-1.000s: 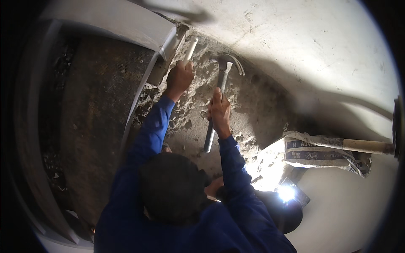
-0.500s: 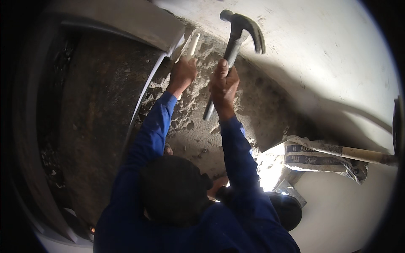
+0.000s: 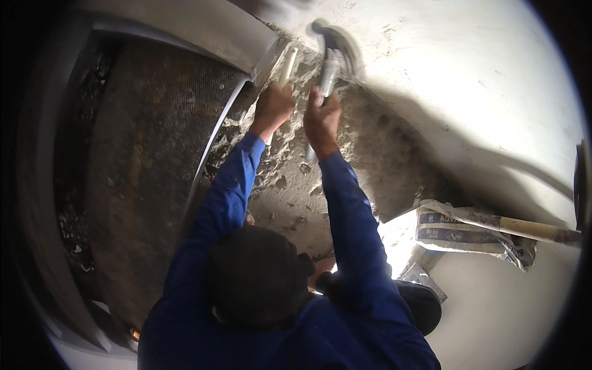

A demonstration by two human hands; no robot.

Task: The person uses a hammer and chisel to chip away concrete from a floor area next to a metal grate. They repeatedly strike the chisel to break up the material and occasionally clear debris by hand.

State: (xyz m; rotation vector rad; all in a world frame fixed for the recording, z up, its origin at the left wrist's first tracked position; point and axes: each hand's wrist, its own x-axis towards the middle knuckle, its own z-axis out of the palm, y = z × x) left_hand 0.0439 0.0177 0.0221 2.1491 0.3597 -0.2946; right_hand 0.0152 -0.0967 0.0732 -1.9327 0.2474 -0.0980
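My left hand (image 3: 273,106) is closed round a pale, straight chisel (image 3: 287,66), whose upper end stands out above the fist. Its other end shows only briefly below the wrist, against broken masonry. Just to the right, my right hand (image 3: 322,118) grips a metal claw hammer (image 3: 328,74) by its handle. The hammer head is smeared by motion and sits up and to the right of the chisel's upper end, apart from it. Beneath both hands lies a rough, chipped grey surface (image 3: 290,185) with pits and crumbs.
A white wall (image 3: 468,92) rises on the right. At left, a dark textured panel (image 3: 154,160) has a pale edge, with a grey beam (image 3: 203,31) above it. A printed sack (image 3: 456,233) lies at lower right under a wooden handle (image 3: 533,228), near a black round object (image 3: 420,308).
The hammer has swung left, closer to the chisel, and its head is now blurred. My right hand has shifted slightly left and up. My left hand keeps its hold on the chisel.
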